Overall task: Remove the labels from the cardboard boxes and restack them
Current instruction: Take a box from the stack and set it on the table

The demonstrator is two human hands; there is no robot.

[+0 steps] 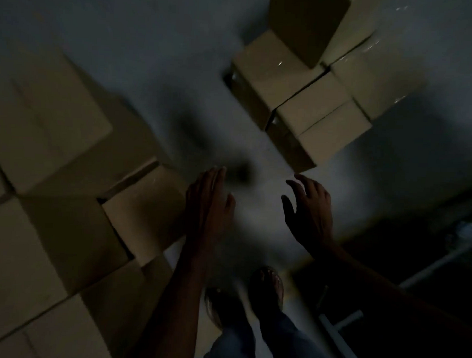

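Left side of frame: I've got the left stack (43,134) of cardboard boxes, several cartons butted tight, tops shut. Very dark and smeared, so I can't make out any labels on them.

The near box (148,202) sits at the stack's inner edge, lower-left of centre. It is just beside my left hand (210,204), but I can't tell if they touch. That hand is flat, fingers straight and together, and it's holding nothing.

Centre: bare pale floor (180,69), w/ my feet (266,284) at bottom centre.

Right of centre: my right hand (308,208) hangs over the floor w/ fingers spread and a bit curved, empty.

Upper right: the right cluster (312,101) of boxes, packed side by side w/ one more box on top. Glossy tape (279,63) glints along a seam there.

Far lower right: some white tubing (339,327), not part of the job.

Handling, my guess:
- Boxes look sealed and square, so they're prob stiff at edges and corners and softer mid-panel.
- Weight is unknown, so I'd test-lift before committing.
- Best hold is two hands on opposite sides, low, w/ fingers under the bottom edge.
- I'd avoid the taped seams, which look slick.
- Any label should be started from a corner and peeled slowly, since the cardboard skin tears easily.
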